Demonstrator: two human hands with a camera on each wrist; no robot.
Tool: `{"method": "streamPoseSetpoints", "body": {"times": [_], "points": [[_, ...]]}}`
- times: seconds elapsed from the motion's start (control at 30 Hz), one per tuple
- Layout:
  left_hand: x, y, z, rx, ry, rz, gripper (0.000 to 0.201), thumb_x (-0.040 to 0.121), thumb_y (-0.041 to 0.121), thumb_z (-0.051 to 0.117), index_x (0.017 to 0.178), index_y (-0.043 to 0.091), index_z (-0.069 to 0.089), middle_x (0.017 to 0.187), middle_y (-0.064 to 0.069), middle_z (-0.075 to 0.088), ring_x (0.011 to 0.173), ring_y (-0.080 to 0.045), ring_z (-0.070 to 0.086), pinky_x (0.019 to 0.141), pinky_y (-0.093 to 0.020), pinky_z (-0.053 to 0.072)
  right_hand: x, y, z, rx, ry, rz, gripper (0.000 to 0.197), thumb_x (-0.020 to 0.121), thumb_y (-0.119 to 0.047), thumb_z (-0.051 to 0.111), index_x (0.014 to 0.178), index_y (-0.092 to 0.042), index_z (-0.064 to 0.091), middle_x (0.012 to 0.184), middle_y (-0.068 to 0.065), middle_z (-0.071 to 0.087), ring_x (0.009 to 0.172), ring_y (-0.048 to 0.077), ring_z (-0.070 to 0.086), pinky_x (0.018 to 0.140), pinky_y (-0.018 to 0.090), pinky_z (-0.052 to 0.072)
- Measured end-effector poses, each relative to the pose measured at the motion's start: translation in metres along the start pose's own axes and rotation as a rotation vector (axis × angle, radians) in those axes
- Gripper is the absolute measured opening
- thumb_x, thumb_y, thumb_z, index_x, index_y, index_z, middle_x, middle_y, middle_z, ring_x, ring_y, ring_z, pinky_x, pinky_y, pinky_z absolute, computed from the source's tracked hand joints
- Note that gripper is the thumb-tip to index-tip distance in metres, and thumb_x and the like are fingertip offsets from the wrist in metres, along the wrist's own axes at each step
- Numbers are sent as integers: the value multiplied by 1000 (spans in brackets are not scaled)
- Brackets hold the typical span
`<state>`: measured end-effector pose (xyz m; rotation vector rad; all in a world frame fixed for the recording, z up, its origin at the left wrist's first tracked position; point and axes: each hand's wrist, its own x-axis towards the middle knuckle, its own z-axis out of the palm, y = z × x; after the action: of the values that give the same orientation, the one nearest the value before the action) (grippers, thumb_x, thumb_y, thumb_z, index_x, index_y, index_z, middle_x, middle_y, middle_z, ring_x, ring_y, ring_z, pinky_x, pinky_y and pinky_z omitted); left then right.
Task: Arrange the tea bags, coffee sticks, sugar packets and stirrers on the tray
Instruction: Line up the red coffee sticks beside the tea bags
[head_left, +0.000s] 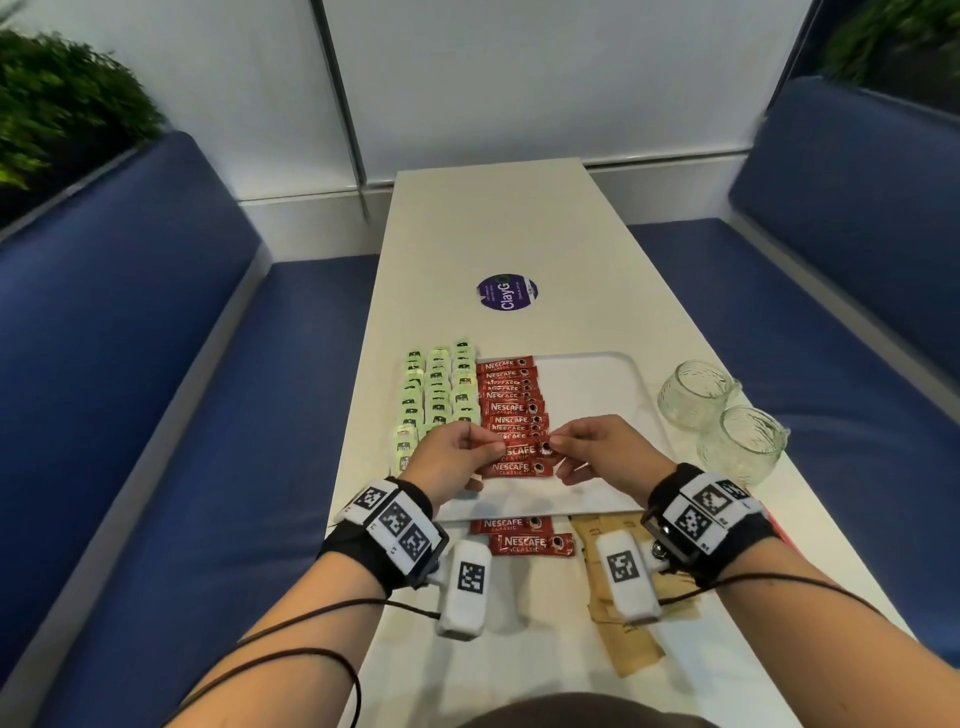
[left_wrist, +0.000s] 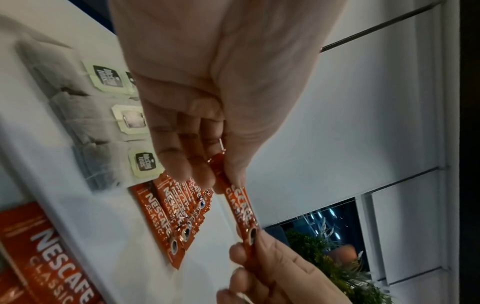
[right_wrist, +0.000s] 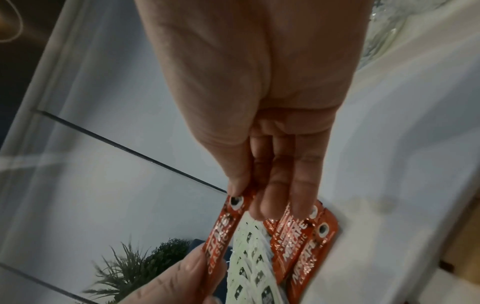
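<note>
Nearest table edge: brown sugar packets (head_left: 618, 618) lie fanned on the white table (head_left: 519, 244), partly under the right wrist; two loose coffee sticks (head_left: 535, 544) lie just short of the tray's near rim.
Left hand: the left hand (head_left: 447, 457) pinches the left end of the held coffee stick (head_left: 522, 451) between thumb and forefinger, the other fingers curled below it.
Right hand: the right hand (head_left: 597, 449) pinches the stick's right end, by the printed cup, in the same way.
Held stick: it stretches level between both hands, raised a little above the row on the tray, as the left wrist view shows (left_wrist: 240, 207).
Tray: the white tray (head_left: 592, 384) carries a column of red coffee sticks (head_left: 511, 400), overlapping and running from near rim to far rim along its left part; its right part is bare.
Tea bags: green-tagged tea bags (head_left: 439, 395) sit in three columns left of the sticks; whether on the tray I cannot tell.
Right of tray: two clear glass jars (head_left: 719, 421) stand on the table, touching or nearly so.
Farther on: a round purple sticker (head_left: 507, 292) marks the tabletop.
</note>
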<state>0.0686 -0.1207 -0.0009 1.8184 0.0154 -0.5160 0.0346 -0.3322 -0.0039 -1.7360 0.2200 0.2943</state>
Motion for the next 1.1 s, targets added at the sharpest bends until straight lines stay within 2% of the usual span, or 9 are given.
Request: {"method": "streamPoseSetpoints", "body": {"times": [0.07,0.13,0.2,0.27,0.5,0.63,0.8,0.93,1.1], "points": [[3,-3,-2,35,31,-17,4,89,12,71,91,13,68,80,-3,69,70,-16,63,76,-45,61,-1,11,-1,-130,38,1,15,92,-16,64,97,-5,73,85,5,72,73,11,62,74,29,55],[5,-7,-4,71,71,-37,4,90,10,69,89,12,66,86,-10,70,70,-19,62,64,-35,61,-2,21,0,-209,64,15,14,90,-20,67,93,-10,76,85,5,73,77,12,62,75,27,53],[5,-10,-4,108,68,-31,6,90,9,68,87,13,65,89,-13,71,67,-20,63,53,-25,53,-2,27,5,-130,72,51,15,91,-19,66,93,-7,75,83,8,72,74,16,61,74,30,52],[5,-13,-1,116,53,-19,6,90,9,68,88,13,65,83,-10,70,63,-18,63,52,-23,50,-1,26,11,-44,84,74,17,89,-21,68,96,-5,72,83,8,71,69,16,62,72,32,53],[7,-20,3,104,2,-8,3,89,14,71,89,15,68,76,-2,68,63,-14,60,57,-26,49,4,27,11,-56,75,101,14,86,-11,71,93,1,70,73,7,69,61,12,61,63,25,57],[14,-24,-4,77,63,-27,5,92,11,64,89,14,68,91,-4,72,71,-19,67,66,-32,58,2,36,7,-149,52,216,7,87,-9,71,85,-3,71,66,7,65,53,11,56,56,23,51],[18,-20,-6,-11,79,-46,8,94,6,59,92,9,66,94,-8,70,75,-20,66,55,-22,52,16,36,13,-249,133,280,25,82,-12,75,98,-7,56,75,11,68,55,16,56,47,25,45],[20,-21,-6,-12,54,-47,6,95,10,60,95,9,66,92,-5,69,74,-16,65,53,-19,50,24,34,17,-306,186,258,33,81,-14,77,100,-9,50,79,12,68,58,17,56,54,28,47],[19,-23,-9,-8,63,-35,5,92,6,63,92,10,66,93,-9,69,78,-21,67,62,-29,58,30,32,19,-368,161,235,33,81,-22,77,97,-11,51,83,15,73,59,19,58,62,35,52]]}}
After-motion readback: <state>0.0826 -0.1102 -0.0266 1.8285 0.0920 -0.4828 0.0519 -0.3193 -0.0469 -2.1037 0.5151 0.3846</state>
